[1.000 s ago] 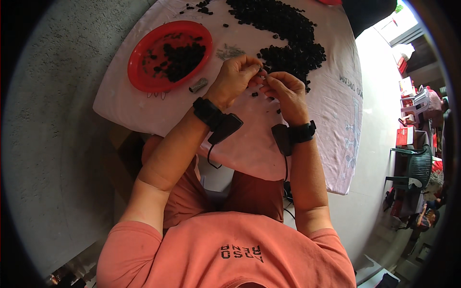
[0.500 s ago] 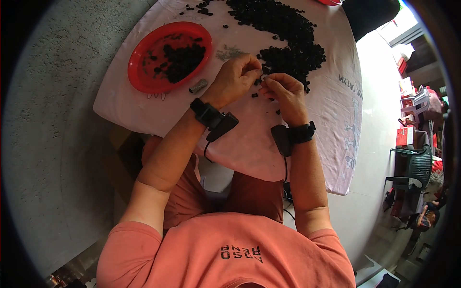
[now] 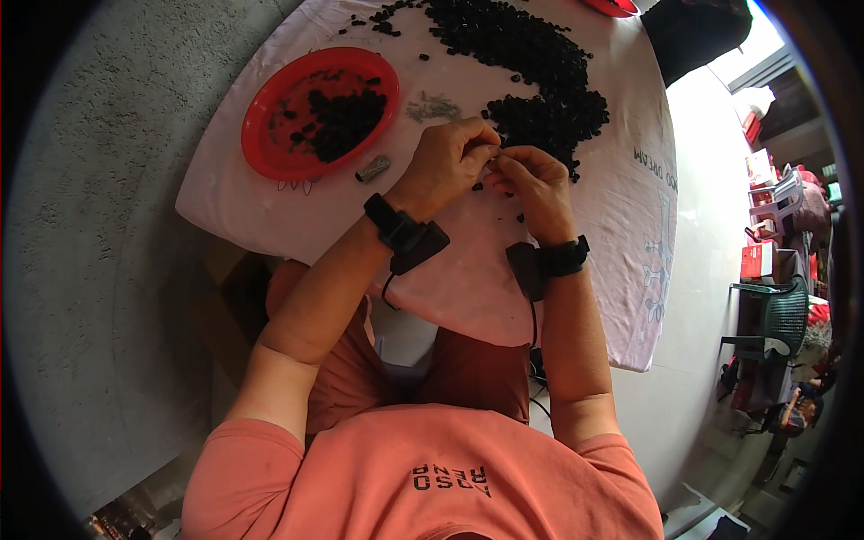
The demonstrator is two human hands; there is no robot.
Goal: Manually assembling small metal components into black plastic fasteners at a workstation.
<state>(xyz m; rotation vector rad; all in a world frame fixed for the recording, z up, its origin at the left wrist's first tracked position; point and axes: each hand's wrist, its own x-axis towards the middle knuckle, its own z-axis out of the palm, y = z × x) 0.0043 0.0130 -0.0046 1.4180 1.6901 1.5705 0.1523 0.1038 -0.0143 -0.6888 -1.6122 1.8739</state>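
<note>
Bright light (image 3: 765, 40) washes the pale floor (image 3: 697, 171) near a green chair (image 3: 785, 315).

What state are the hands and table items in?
left hand: fingers curled, grip unclear
right hand: fingers curled, grip unclear
black pieces: loose, mostly heaped
left red basin: upright, holding black pieces
gray cylinder: on its side
thin gray pieces: scattered loose
tablecloth: spread, wrinkled

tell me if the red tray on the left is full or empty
Partly full: black pieces are heaped toward the right of the red tray, but bare red shows at left.
</note>
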